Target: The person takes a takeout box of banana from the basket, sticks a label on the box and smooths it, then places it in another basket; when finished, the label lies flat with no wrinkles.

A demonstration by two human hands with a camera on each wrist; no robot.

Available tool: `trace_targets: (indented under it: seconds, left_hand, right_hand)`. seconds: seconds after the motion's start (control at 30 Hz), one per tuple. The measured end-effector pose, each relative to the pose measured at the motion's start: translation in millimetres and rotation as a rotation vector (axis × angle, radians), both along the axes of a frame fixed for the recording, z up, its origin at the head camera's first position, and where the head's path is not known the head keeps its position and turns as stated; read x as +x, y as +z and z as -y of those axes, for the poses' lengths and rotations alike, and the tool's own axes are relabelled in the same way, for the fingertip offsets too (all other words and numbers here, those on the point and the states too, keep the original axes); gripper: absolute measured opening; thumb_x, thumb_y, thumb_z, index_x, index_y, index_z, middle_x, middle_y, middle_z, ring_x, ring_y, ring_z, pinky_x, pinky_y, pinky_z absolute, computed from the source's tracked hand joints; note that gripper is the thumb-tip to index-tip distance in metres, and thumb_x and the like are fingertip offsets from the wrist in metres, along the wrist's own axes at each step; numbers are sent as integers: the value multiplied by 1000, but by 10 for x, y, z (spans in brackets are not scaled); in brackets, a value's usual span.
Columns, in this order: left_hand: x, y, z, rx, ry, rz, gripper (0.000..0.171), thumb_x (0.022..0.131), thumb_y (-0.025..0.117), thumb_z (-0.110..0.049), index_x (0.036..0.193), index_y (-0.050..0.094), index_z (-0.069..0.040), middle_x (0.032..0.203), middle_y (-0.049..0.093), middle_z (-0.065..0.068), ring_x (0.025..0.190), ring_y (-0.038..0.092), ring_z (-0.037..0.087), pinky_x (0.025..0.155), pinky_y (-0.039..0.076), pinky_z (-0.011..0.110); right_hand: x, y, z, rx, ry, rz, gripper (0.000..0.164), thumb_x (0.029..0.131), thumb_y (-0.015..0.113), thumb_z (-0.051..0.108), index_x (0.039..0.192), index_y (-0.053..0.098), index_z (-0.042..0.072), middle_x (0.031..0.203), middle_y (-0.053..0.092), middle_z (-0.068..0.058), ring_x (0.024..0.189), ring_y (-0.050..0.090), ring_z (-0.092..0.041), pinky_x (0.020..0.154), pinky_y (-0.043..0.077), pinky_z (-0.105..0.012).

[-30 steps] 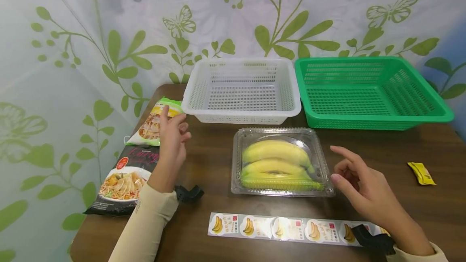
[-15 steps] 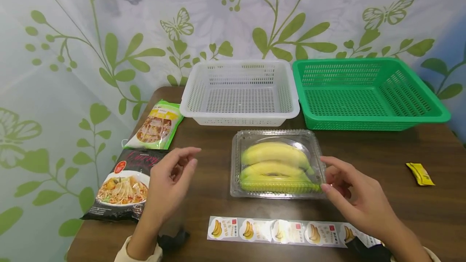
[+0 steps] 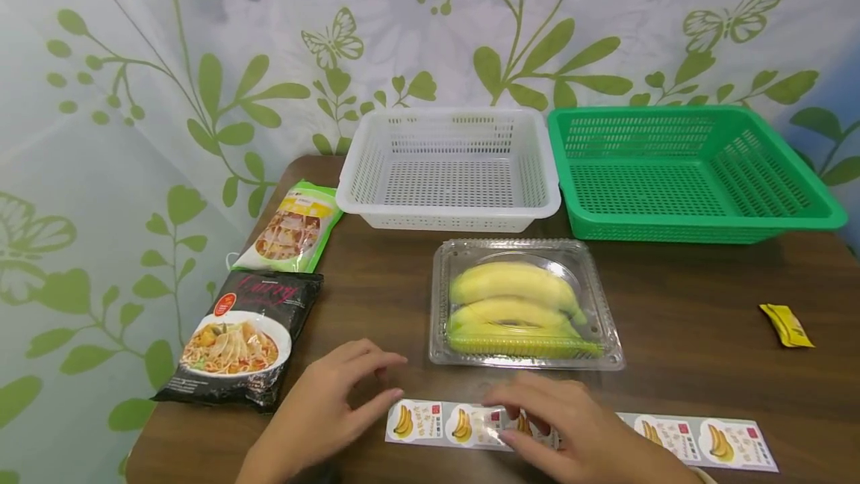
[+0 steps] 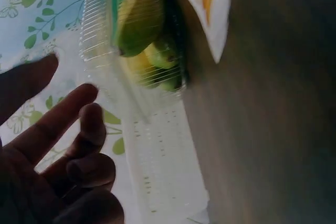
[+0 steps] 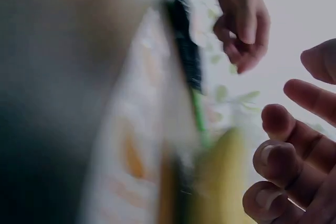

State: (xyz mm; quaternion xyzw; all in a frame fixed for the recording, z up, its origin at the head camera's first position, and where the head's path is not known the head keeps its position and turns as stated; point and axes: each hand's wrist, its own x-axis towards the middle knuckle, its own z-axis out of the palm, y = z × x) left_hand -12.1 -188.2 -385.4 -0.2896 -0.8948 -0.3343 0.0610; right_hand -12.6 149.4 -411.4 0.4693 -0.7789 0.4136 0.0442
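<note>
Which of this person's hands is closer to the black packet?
Left. The left hand is just to the right of the black packet; the right hand is much farther right, over the stickers.

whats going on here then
A person's right hand is over the middle of a strip of banana stickers, with their left hand by its left end. Neither hand seems to hold anything; whether either touches the strip is hard to tell. Just beyond it sits a clear container with bananas inside, and farther back are a white basket and a green basket.
</note>
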Motion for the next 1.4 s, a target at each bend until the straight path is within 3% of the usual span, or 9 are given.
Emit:
trace_targets:
  seconds: [0.17, 0.27, 0.47, 0.73, 0.87, 1.07, 1.4]
  left_hand:
    - [20, -143, -23, -202, -48, 127, 51, 85, 78, -57, 124, 70, -25, 112, 53, -16, 95, 55, 3, 80, 52, 28]
    - [26, -203, -54, -244, -98, 166, 58, 81, 79, -61, 125, 67, -25, 116, 48, -15, 97, 52, 3, 81, 51, 28]
    - [41, -290, -98, -254, -118, 193, 60, 77, 84, -60, 123, 64, -27, 119, 46, -16, 98, 52, 2, 81, 51, 26]
    - [31, -375, -171, -213, -117, 168, 49, 75, 90, -42, 112, 62, -25, 113, 48, -14, 96, 49, 1, 79, 49, 23]
    - [27, -382, -200, -209, -112, 130, 44, 74, 91, -37, 105, 63, -24, 110, 48, -14, 99, 47, 3, 81, 49, 24]
    - [20, -376, -211, -221, -107, 133, 41, 74, 90, -37, 103, 63, -24, 111, 47, -13, 100, 45, 4, 84, 48, 25]
    - [30, -366, -227, -225, -115, 106, 37, 74, 89, -34, 97, 61, -26, 110, 47, -13, 100, 45, 5, 84, 46, 25]
  right_hand:
    - [41, -197, 56, 201, -18, -16, 35, 98, 71, 32, 131, 63, 26, 114, 62, 18, 92, 60, 4, 78, 51, -18]
    - [32, -237, 53, 213, -37, -42, 36, 97, 72, 35, 131, 63, 26, 115, 62, 17, 88, 58, 5, 74, 50, -16]
    - [5, -268, 47, 213, -59, -21, 40, 94, 75, 38, 131, 63, 26, 107, 59, 18, 75, 49, 9, 66, 41, -7]
    - [8, -302, 64, 238, -111, -30, 44, 91, 76, 46, 128, 65, 25, 100, 53, 18, 70, 44, 10, 61, 34, -5]
    - [5, -312, 61, 250, -146, -29, 46, 90, 77, 48, 128, 66, 26, 100, 53, 19, 67, 42, 11, 59, 33, -5]
    - [9, -303, 51, 278, -185, -33, 46, 90, 76, 51, 128, 67, 27, 100, 51, 20, 66, 39, 11, 58, 33, -8]
    - [-2, -309, 64, 252, -213, -110, 43, 89, 77, 49, 125, 66, 28, 98, 51, 20, 69, 39, 10, 60, 34, -11]
